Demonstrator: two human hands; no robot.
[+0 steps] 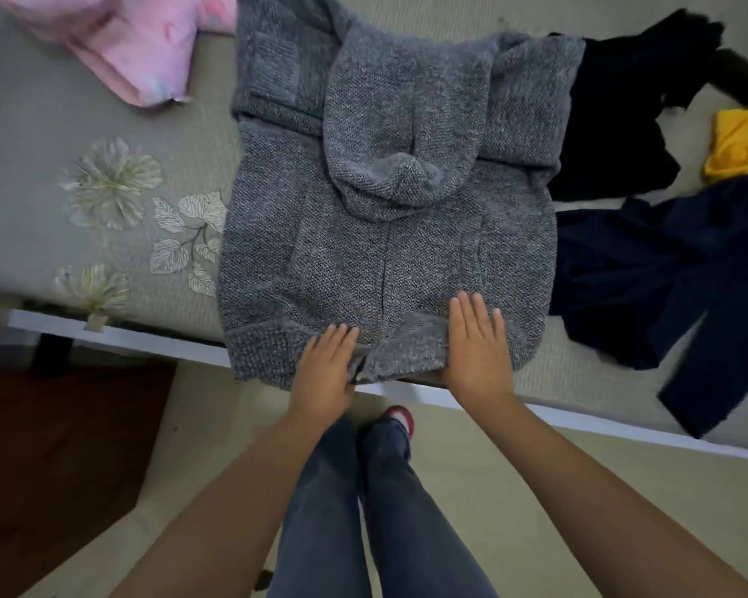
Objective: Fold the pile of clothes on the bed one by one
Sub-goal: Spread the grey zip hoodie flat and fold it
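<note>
- Clothes on the bed (104, 261), noted left to right.
- Pink garment (117, 41) crumpled at far left corner, lying on the grey flowered bedcover.
- Grey knit hoodie (385, 252) spread flat mid-bed, sleeves folded in, hood laid over its back, hem at the bed's near edge.
- Left hand (327, 369) flat on the hem, fingers straight and together, holding nothing.
- Right hand (478, 347) flat just beside it, fingers extended, pressing the hem.
- Black garment (622, 123) touching the hoodie's right side; navy garment (666, 274) below it, partly hanging over the edge.
- Yellow garment (739, 144) at far right.
</note>
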